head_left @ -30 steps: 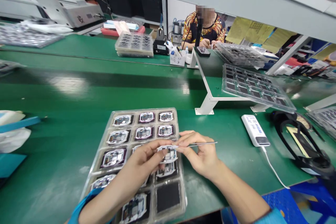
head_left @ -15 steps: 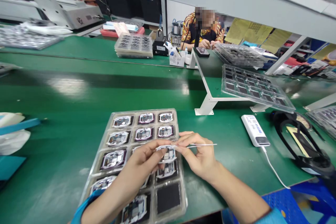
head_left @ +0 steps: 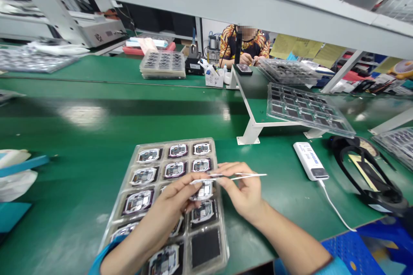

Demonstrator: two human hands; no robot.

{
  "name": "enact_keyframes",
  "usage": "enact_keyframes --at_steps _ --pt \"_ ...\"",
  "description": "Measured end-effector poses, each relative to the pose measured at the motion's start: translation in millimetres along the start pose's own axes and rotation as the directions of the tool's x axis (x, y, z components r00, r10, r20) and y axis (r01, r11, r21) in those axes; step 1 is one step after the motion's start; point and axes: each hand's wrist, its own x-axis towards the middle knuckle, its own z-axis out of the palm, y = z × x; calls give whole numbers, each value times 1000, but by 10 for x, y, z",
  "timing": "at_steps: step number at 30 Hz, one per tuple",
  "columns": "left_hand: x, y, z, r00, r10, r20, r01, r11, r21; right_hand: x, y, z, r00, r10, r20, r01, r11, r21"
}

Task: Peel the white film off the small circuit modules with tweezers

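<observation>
Since the earlier frame the whole view has tilted a little, and the two hands have drawn slightly left. The steel tweezers (head_left: 241,175) now show their two arms apart, with the tips reaching over the fingers of the left hand (head_left: 172,202) toward the top edge of the electronic module (head_left: 202,190).

The left hand pinches that one module between thumb and fingers, above the clear plastic tray (head_left: 129,159) and off its pockets. The right hand (head_left: 243,191) holds the tweezers between thumb and fingertips, with the tweezers' arms not pressed together.

The tray lies near the front edge of the green bench (head_left: 64,223), in three columns and four rows, twelve pockets in all. Nine modules show clearly, one pocket is hidden by the left hand, and the near right corner pocket holds a black pad (head_left: 205,248).

Right of the tray lie one white USB device (head_left: 310,161) with a white cable (head_left: 335,208) and one black headband loop (head_left: 364,172). One more clear tray (head_left: 309,109) leans on a white stand (head_left: 258,126). Across the bench, one co-worker (head_left: 245,43) works with both hands.
</observation>
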Motion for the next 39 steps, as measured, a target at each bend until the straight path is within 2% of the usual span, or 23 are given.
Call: enact_keyframes --at_steps 5,8,11,13,15,17,19,22,25,27,29,31,34,36,38,39 --pt "-127 -156 -94 967 158 199 -189 971 146 31 83 -41 995 69 -69 -67 997 24" --pt "-235 -260 -143 957 194 216 -261 900 349 40 109 -46 994 80 -74 -80 997 -2" --pt "-367 -376 -143 949 272 161 -316 801 508 35 120 -41 994 80 -72 -82 996 -23" --pt "-437 -485 -123 905 398 153 -409 707 577 25 130 -38 994 84 -63 -86 996 -20" --pt "-478 -620 -97 835 515 192 -504 578 642 9 145 -39 995 89 -56 -89 996 -8" --pt "-497 -762 -70 779 584 229 -544 448 709 -10 164 -41 995 89 -52 -90 996 0" --pt "-511 -884 -46 754 617 225 -515 343 785 -31 178 -45 995 88 -46 -89 996 -7" --pt "-554 -972 -39 753 618 227 -457 242 856 -57 183 -49 996 87 -29 -88 996 -24" --pt "-633 -929 -140 765 595 248 -464 242 852 -72 165 -50 996 85 -15 -85 996 6" --pt "-699 -871 -276 766 612 197 -434 266 861 -76 144 -51 996 92 -9 -92 995 31" --pt "-769 -838 -424 774 623 111 -336 256 906 -77 116 -52 995 102 -5 -102 994 42" --pt "-834 -851 -533 789 611 63 -223 189 956 -76 83 -49 995 104 -6 -104 994 47" --pt "-899 -931 -568 795 606 29 -114 103 988 -70 34 -35 996 93 -6 -92 994 52" --pt "-912 -958 -532 786 618 -19 -85 139 987 -65 8 -23 996 87 -13 -86 995 51" --pt "-903 -914 -496 793 605 -64 -106 241 965 -63 -4 -15 995 92 -29 -91 994 53" --pt "-892 -861 -486 811 581 -65 -141 302 943 -63 -5 -15 994 102 -38 -100 993 55"
